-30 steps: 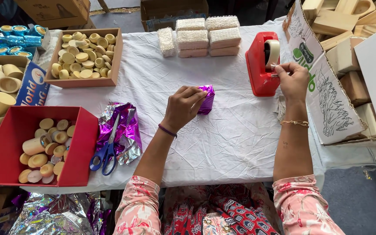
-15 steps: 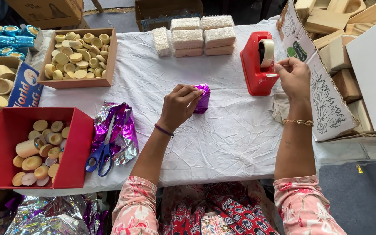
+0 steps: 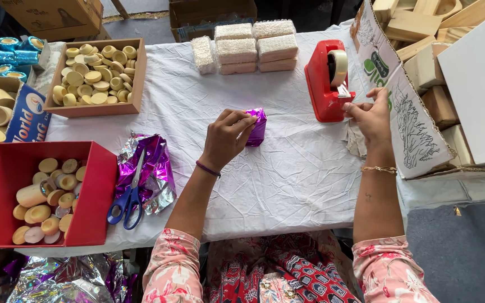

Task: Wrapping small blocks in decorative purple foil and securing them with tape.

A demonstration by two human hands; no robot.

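Head view looks down on my work table under a creased white cloth (image 3: 287, 185), cardboard boxes stacked far and right. Left hand (image 3: 227, 139) sits mid-table, fingers curled down and pinching the purple foil-wrapped packet (image 3: 257, 124), pressing it onto the cloth. Right hand (image 3: 370, 115) is up at the red tape dispenser (image 3: 324, 84), fingertips pinched together at its cutter edge; I cannot tell if a tape end is between them. Wrapped white blocks (image 3: 247, 47) sit stacked far of the packet, well apart from it. Far left, a wooden tray (image 3: 137, 78) of round pale discs; near left, a red box (image 3: 94, 196) with wooden caps and cylinders. Between red box and packet lie purple foil sheets (image 3: 152, 168) with blue-handled scissors (image 3: 129, 196) on top. Printed cardboard flap (image 3: 411, 129) stands just right of my right hand, touching or nearly so. Open cloth lies near of the packet, between my forearms, reaching to the near table edge.
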